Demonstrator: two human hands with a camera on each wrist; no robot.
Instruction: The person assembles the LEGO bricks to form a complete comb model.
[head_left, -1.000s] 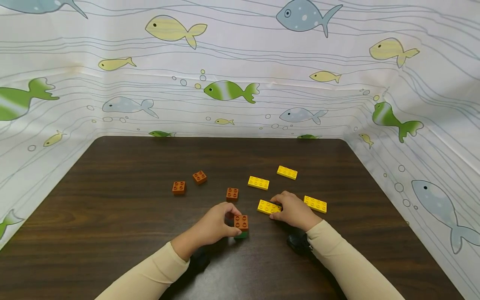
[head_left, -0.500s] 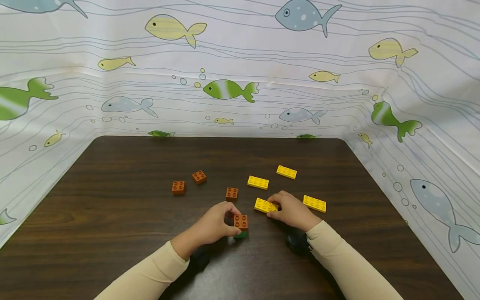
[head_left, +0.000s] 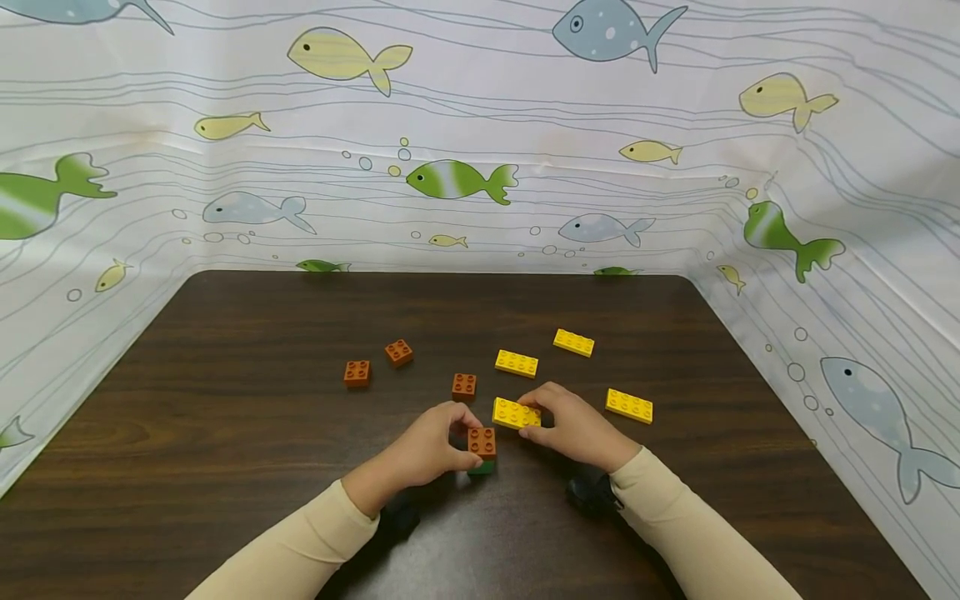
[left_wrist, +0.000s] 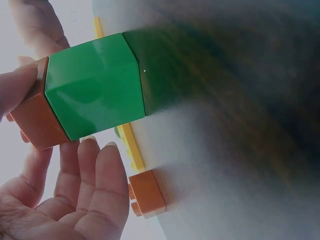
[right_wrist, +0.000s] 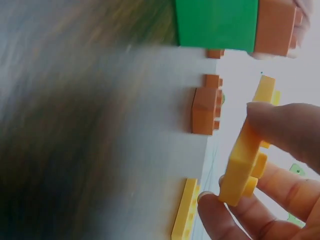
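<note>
In the head view, my left hand (head_left: pixel 431 446) pinches a small orange-brown brick (head_left: pixel 482 443) between thumb and fingers. That brick sits on top of a taller green block (left_wrist: pixel 95 87), which stands upright on the table, as the left wrist view shows. Just to the right, my right hand (head_left: pixel 577 425) grips a flat yellow brick (head_left: pixel 514 413) by its right end, studs up. The right wrist view has this yellow brick (right_wrist: pixel 240 165) raised off the tabletop and slightly tilted, apart from the green block.
Three loose orange-brown bricks lie beyond my left hand, the nearest brick (head_left: pixel 464 386) behind the stack. Three more yellow bricks lie around the right side: a middle one (head_left: pixel 517 363), a far one (head_left: pixel 573 342) and a right one (head_left: pixel 629 406). A fish-print cloth (head_left: pixel 480 108) borders the dark table (head_left: pixel 225 433).
My right hand has moved left with the yellow brick, bringing it closer to the stack. The left hand and the stack have stayed in place.
</note>
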